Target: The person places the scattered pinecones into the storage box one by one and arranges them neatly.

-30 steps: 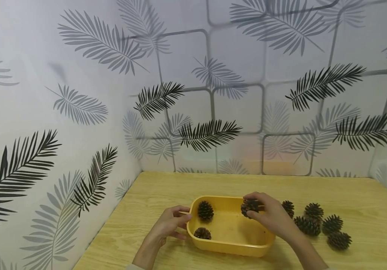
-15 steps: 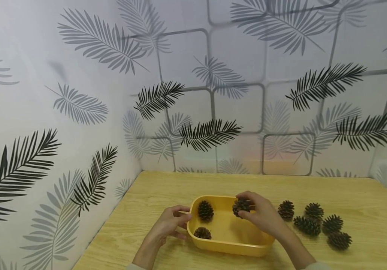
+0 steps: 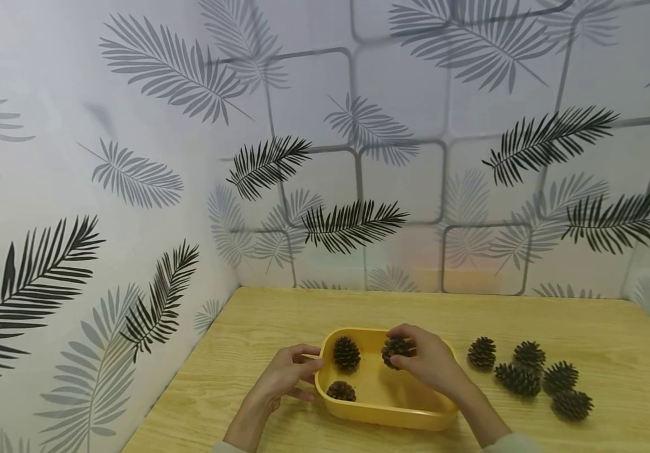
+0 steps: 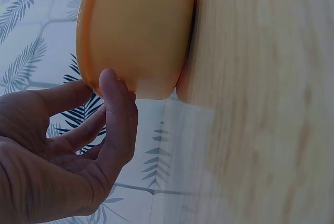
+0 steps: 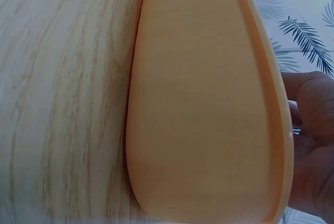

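A yellow plastic tray sits on the wooden table. Two pine cones lie in its left part, one at the back and one at the front. My right hand pinches a third pine cone above the tray's middle. My left hand grips the tray's left end by its small handle; in the left wrist view its thumb presses the tray's outer wall. The right wrist view shows the tray's outer side and part of my right hand.
Several loose pine cones lie on the table to the right of the tray. Leaf-patterned walls close off the table on the left and at the back.
My right hand has carried its pine cone leftward from the tray's right end to above its middle. The left hand has stayed on the tray's handle.
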Available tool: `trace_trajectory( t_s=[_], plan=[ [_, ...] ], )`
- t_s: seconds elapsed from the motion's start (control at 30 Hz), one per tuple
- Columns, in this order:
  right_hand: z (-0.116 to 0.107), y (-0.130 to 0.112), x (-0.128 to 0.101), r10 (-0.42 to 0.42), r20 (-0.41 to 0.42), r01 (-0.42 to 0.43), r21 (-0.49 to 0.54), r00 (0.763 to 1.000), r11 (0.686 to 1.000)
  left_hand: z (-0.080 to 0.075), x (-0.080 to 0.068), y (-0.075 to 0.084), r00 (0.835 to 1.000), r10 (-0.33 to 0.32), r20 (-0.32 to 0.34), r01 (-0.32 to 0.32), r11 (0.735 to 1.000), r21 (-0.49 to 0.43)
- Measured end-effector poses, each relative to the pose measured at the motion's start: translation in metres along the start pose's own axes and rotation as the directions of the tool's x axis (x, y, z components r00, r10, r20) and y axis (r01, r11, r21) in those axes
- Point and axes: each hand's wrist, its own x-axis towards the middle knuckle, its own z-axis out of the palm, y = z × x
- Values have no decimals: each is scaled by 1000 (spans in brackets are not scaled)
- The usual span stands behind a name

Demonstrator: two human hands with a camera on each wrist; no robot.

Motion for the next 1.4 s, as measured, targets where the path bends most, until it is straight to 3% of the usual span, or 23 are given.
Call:
trace_trajectory(
  t_s=[0.2,0.43,0.87,1.4],
  plan=[
    [4,-4,1,21,-9,-22,-47,1000,999,0,0,0,1000,0,-4,0,1000,-2],
    [10,-5,5,39,25,-39,-14,999,999,0,0,0,1000,1,1,-1,1000,-5],
    [25,-2,13,-28,33,30,-44,999,999,1,0,-1,1000,12,-12,-12,1000,-3],
    [38,-5,19,-27,56,30,-44,998,999,1,1,0,1000,2,-19,-2,1000,-1]
  ],
)
